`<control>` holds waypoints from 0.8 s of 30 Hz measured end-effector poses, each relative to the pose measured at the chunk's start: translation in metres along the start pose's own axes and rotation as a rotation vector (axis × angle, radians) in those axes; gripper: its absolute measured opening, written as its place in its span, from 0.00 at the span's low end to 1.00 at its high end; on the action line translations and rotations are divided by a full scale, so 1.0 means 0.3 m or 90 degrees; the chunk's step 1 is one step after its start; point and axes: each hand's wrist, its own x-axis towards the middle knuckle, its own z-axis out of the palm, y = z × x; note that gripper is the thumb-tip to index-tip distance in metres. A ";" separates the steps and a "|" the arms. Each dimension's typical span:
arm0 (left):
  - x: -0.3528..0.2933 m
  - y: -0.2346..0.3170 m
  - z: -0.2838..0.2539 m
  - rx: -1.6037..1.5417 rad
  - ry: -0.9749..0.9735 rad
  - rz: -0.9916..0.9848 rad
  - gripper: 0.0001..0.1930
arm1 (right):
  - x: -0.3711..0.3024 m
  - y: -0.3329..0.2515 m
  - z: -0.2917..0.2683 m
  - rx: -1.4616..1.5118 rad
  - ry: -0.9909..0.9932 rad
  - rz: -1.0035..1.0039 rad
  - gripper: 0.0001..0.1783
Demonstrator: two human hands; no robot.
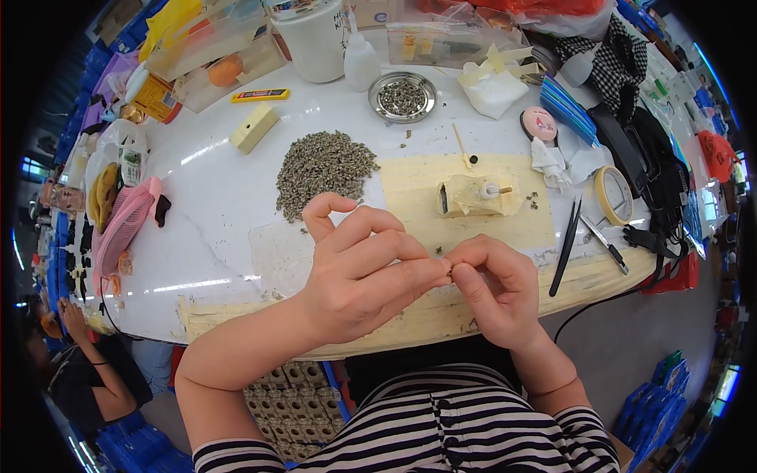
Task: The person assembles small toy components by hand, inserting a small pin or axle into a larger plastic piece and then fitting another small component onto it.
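Note:
My left hand (pixel 359 272) and my right hand (pixel 498 290) meet over the table's near edge. Their thumbs and forefingers pinch together around something tiny, mostly hidden by the fingertips. Beyond my left hand lies a heap of small grey-brown metal parts (pixel 327 172). A tape-wrapped block (pixel 473 197) with a white nozzle on top stands past my right hand, on a sheet of cream masking tape (pixel 410 177). A few loose parts (pixel 534 201) lie to its right. More of the small parts fill a round metal dish (pixel 374 85) at the back.
To the right are black tweezers (pixel 564 248), a craft knife (pixel 607 246) and a tape roll (pixel 603 189). A thin stick (pixel 461 143) lies behind the block. At the left sit a pink pouch (pixel 124 229) and a cream block (pixel 255 128). A white squeeze bottle (pixel 362 63) stands behind.

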 end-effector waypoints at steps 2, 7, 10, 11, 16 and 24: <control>0.003 0.005 -0.006 0.019 -0.006 -0.001 0.15 | 0.003 -0.001 0.002 -0.022 0.011 -0.029 0.02; 0.004 0.010 -0.006 0.057 -0.015 0.004 0.13 | 0.011 -0.005 0.007 -0.102 0.049 -0.087 0.02; 0.004 0.011 -0.003 0.070 -0.010 0.009 0.13 | 0.011 -0.003 0.011 -0.128 0.068 -0.105 0.03; 0.004 0.012 -0.002 0.075 -0.006 0.012 0.13 | 0.012 -0.003 0.012 -0.137 0.073 -0.112 0.03; -0.001 0.014 -0.001 0.091 -0.002 0.021 0.13 | 0.019 -0.007 0.021 -0.199 0.088 -0.164 0.05; 0.006 0.015 -0.006 0.056 0.005 0.006 0.14 | 0.017 -0.007 0.019 -0.191 0.089 -0.158 0.04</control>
